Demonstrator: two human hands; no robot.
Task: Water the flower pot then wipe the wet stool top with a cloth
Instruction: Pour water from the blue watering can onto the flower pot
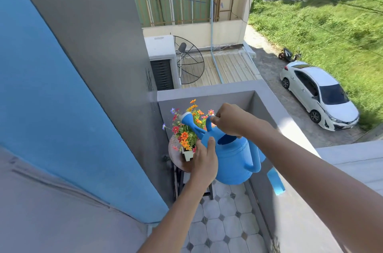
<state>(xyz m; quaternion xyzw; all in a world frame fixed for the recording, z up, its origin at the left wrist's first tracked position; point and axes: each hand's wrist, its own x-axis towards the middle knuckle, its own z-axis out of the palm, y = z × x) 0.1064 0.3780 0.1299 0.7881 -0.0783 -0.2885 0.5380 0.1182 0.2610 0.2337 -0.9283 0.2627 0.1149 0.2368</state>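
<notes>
A blue watering can point(234, 159) hangs over the balcony corner, its spout and white rose tilted up-left over the flowers. My right hand point(228, 119) grips the can's top handle. My left hand point(205, 159) presses against the can's left side near the spout base. Below the spout stands a small white flower pot point(188, 154) full of orange, red and purple flowers point(186, 128). The pot rests on a round brown stool top point(176, 159), partly hidden by my left hand. A blue cloth point(276, 181) drapes over the balcony wall at the right.
The grey balcony parapet point(290, 190) runs along the right, and a blue and grey wall point(83, 107) closes the left. Tiled floor point(223, 221) lies between. Beyond the parapet are a satellite dish, an air conditioner unit and a white car below.
</notes>
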